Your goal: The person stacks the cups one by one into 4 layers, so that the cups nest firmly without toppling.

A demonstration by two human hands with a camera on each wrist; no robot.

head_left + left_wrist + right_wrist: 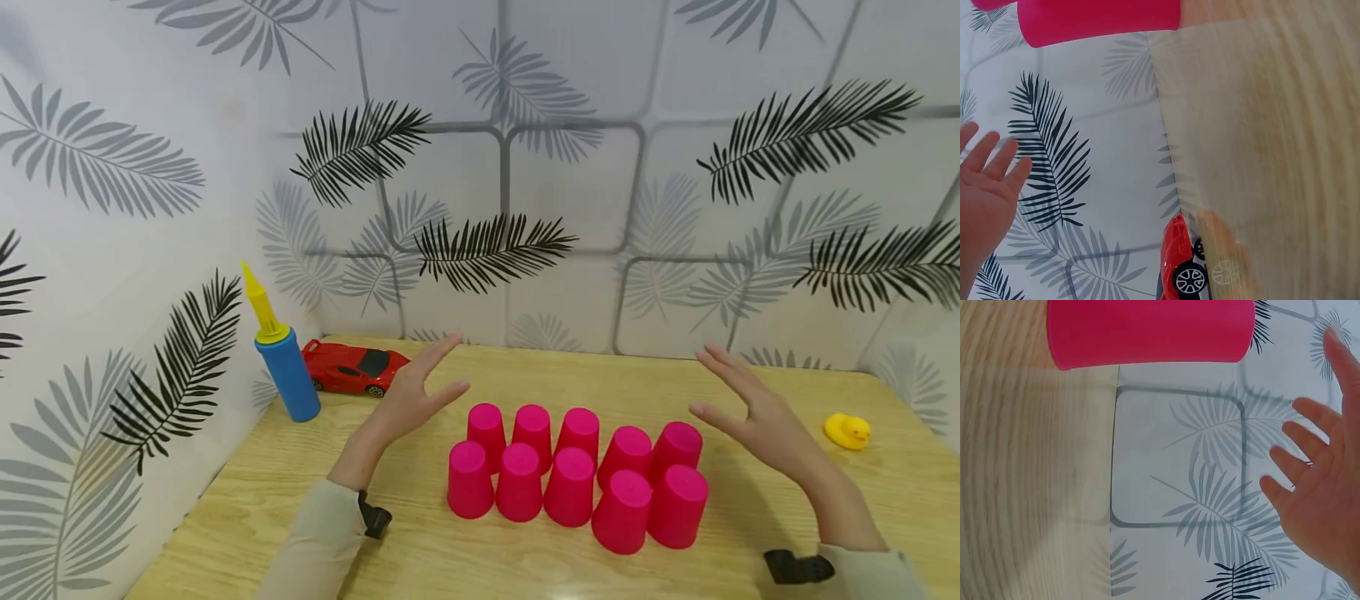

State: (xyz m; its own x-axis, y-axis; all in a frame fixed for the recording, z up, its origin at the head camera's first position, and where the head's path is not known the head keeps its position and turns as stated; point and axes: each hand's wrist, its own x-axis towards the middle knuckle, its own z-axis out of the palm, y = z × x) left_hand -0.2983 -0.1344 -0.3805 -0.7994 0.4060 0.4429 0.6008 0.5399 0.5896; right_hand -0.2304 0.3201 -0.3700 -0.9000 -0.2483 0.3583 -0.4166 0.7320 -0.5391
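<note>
Several bright pink cups (520, 482) stand upside down on the table, grouped in two rough rows in the head view. To their left, my left hand (411, 395) is raised over the table with its fingers straight and thumb apart, holding nothing. On the other side, my right hand (761, 417) is held up likewise, fingers extended, touching nothing. The left wrist view shows the spread fingers of the left hand (988, 181) and part of a pink cup (1097, 19). In the right wrist view, the right hand (1325, 469) is apart from a pink cup (1150, 331).
A red toy car (352, 367) sits at the back left, beside an upright blue and yellow hand pump (288, 375). Far right on the wooden table (480, 567) is a yellow rubber duck (847, 431). A leaf-patterned wall (570, 308) borders the back and left.
</note>
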